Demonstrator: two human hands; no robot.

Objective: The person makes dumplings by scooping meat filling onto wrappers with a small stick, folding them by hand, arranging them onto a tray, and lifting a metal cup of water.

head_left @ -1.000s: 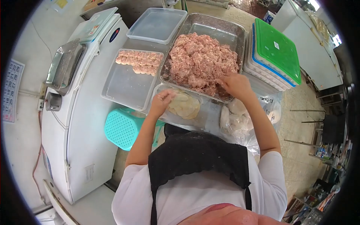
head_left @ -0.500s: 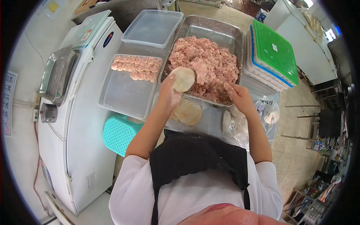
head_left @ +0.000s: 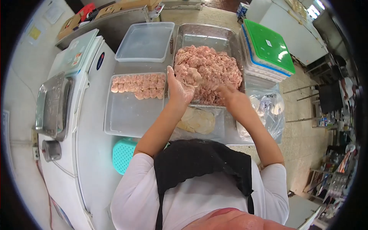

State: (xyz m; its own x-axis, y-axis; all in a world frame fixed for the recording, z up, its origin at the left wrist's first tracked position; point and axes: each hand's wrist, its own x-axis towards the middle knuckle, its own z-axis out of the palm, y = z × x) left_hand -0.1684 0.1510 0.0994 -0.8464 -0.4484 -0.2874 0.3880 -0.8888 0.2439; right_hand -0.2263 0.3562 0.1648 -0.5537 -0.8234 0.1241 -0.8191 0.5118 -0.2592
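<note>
My left hand is cupped, palm up, over the near left edge of the metal pan. In it lies a dumpling wrapper with a lump of ground meat on top, the wrapper mostly covered. My right hand is just to the right, over the near part of the pan. Its fingers look curled but are blurred; a faint streak runs from them toward the left hand, too smeared to name. Pinkish ground meat is heaped in the metal pan. Round pale wrappers lie on plastic between the pan and my apron.
At left, a plastic tray holds rows of filled dumplings. Behind it sits a plastic container. Stacked boxes with a green lid stand right. A clear bag lies near my right forearm; a white freezer stands left.
The wrapper in my left hand, bare before, now carries meat. My right hand has come left from the pan's near right corner toward my left hand. The camera view has shifted.
</note>
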